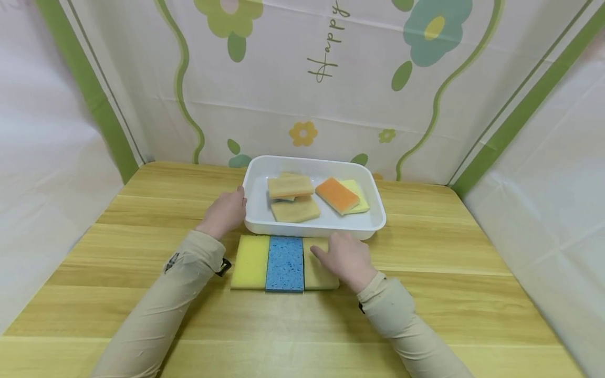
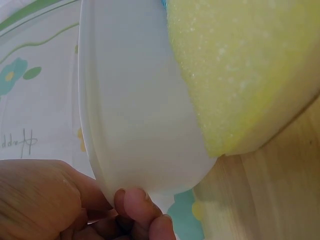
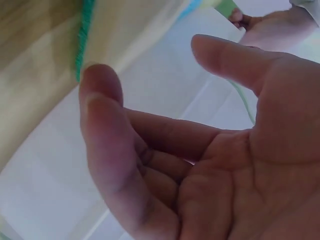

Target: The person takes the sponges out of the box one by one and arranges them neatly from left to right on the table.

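Note:
At the left end of a white plastic tray [image 1: 309,229], my left hand [image 1: 223,212] grips the rim, its thumb and fingers around the wall in the left wrist view. Three sponges lie side by side in front of the tray: a yellow one [image 1: 250,262], a blue speckled one [image 1: 285,264] and a beige one [image 1: 317,275] with a green underside. Over the beige sponge's right part is my right hand [image 1: 350,258], thumb apart from the bent fingers and nothing held. Its fingertips are close to that sponge's edge in the right wrist view; contact cannot be told.
Inside the tray, several beige sponges [image 1: 295,210] lie piled on the left. An orange-topped sponge [image 1: 337,195] overlaps a pale yellow sponge [image 1: 359,199] on the right. The wooden table [image 1: 439,252] meets a flowered cloth [image 1: 264,89] behind the tray.

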Motion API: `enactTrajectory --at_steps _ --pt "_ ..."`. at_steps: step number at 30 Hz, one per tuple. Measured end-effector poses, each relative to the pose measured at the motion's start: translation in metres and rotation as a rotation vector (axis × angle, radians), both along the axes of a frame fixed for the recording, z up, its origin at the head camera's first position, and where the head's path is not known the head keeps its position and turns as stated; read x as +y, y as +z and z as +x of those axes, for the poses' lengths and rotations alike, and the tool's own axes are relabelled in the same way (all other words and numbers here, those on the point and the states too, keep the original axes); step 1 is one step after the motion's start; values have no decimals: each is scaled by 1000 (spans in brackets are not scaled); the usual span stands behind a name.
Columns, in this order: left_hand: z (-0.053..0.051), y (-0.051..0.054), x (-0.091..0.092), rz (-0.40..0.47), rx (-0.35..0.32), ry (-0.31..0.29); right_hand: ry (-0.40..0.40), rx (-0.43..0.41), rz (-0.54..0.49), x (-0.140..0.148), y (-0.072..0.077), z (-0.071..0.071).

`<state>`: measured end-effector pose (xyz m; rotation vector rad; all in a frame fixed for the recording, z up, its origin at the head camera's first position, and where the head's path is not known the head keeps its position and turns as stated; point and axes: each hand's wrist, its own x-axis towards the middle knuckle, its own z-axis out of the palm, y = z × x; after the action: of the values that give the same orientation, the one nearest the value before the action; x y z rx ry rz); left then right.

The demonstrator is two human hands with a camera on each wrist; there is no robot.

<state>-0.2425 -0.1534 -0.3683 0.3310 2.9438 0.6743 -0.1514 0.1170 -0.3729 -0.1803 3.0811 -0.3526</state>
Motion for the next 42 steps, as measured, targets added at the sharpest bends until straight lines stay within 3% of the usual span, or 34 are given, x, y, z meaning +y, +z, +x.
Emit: enactTrajectory --at_steps 14,20,23,28,32,35,42 --pt "0 2 -2 11 -6 13 83 41 -71 6 23 0" --pt "1 2 -3 14 -15 15 102 52 -117 16 35 -7" --pt "0 1 -2 23 -15 18 119 59 -97 26 47 -20" --pt "-2 -1 -2 31 -11 14 157 25 -63 43 60 -56" --pt "-2 0 -5 28 -18 6 206 -12 -63 51 56 -86" --pt "-3 4 -5 35 -76 2 231 -39 -36 56 51 -105" --pt "-9 12 -2 -26 -163 -35 219 -105 69 61 46 -133"
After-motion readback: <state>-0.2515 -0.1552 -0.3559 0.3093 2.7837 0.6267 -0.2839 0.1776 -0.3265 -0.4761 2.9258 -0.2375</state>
